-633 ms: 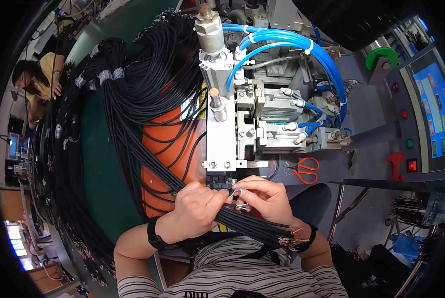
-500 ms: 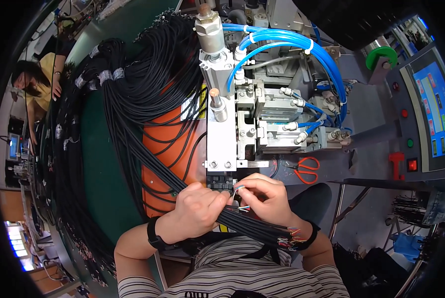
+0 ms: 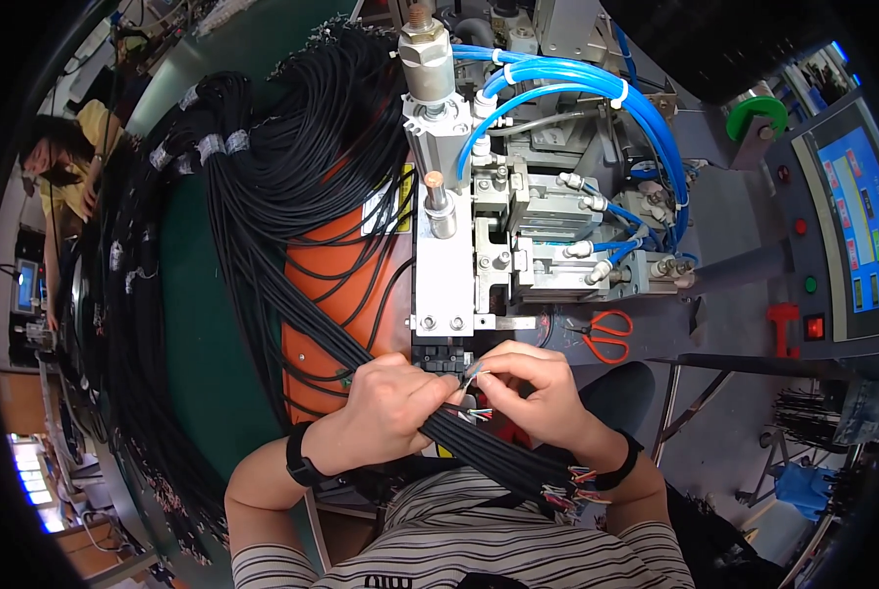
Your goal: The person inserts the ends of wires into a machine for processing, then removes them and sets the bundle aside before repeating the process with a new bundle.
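Observation:
My left hand (image 3: pixel 397 398) is closed around a black cable, its thumb and forefinger near the stripped end. With thumb and fingertips, my right hand (image 3: pixel 530 391) pinches the thin coloured wires (image 3: pixel 475 376) of that end. Just beyond my fingers sits the black block (image 3: pixel 440 355) at the foot of the machine (image 3: pixel 441 285). A thick bundle of black cables (image 3: pixel 489 454) passes beneath my hands and over my lap, with coloured wire ends (image 3: pixel 575 486) by my right wrist. Another stripped end (image 3: pixel 477 414) shows just below my fingers.
Many black cables (image 3: pixel 292 147) lie on the orange plate (image 3: pixel 336 265) and green table (image 3: pixel 199 294). Blue air hoses (image 3: pixel 646 118) curve above the machine. Red-handled scissors (image 3: pixel 608 337) lie to the right, before a control screen (image 3: pixel 857 211). Another person (image 3: pixel 76 157) works at far left.
The view has shifted slightly, so the machine appears a little further right. Both hands keep hold at the same wire end, my right fingertips slightly changed on the wires.

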{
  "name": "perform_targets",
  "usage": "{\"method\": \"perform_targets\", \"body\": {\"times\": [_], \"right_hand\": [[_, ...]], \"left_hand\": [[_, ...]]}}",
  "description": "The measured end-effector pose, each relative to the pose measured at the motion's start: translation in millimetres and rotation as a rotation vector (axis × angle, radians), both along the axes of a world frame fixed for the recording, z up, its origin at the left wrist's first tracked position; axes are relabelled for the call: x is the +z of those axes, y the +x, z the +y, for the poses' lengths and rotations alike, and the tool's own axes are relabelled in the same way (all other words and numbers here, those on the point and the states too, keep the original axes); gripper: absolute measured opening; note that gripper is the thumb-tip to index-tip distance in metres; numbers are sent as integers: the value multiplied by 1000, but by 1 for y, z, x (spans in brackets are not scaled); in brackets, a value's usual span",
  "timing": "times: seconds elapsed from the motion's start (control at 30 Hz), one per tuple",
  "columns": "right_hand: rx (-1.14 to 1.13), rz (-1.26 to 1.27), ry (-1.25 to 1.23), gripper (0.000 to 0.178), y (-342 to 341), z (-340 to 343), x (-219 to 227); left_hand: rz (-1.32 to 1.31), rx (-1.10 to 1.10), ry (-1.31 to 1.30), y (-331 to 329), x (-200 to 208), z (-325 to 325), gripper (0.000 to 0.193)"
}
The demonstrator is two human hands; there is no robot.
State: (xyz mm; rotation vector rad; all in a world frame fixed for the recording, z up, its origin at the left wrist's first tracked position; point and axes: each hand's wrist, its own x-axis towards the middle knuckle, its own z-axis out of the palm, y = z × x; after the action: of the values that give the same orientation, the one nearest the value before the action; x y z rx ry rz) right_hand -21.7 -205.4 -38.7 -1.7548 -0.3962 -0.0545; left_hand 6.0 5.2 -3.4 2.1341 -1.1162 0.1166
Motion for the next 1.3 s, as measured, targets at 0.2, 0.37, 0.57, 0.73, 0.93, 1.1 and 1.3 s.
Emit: {"method": "perform_targets", "body": {"times": [0.2,0.37,0.57,0.73,0.93,1.1,1.3], "right_hand": [[108,366,363,11,0,-5,4],[40,-41,-96,8,-1,-2,10],[-161,-345,-600,8,0,10,14],[-171,-268,-538,7,1,10,4],[-215,-237,-467,7,-1,15,1],[-217,-305,-574,8,-2,14,2],[-134,-247,-629,9,0,9,6]], "left_hand": [[49,-103,15,9,1,5,27],[-3,-74,99,1,6,2,24],[-202,76,301,-13,3,1,35],[-159,75,281,-9,3,0,46],[-113,33,313,-6,8,2,53],[-170,-62,373,0,14,2,53],[-190,-119,437,6,18,-2,50]]}}
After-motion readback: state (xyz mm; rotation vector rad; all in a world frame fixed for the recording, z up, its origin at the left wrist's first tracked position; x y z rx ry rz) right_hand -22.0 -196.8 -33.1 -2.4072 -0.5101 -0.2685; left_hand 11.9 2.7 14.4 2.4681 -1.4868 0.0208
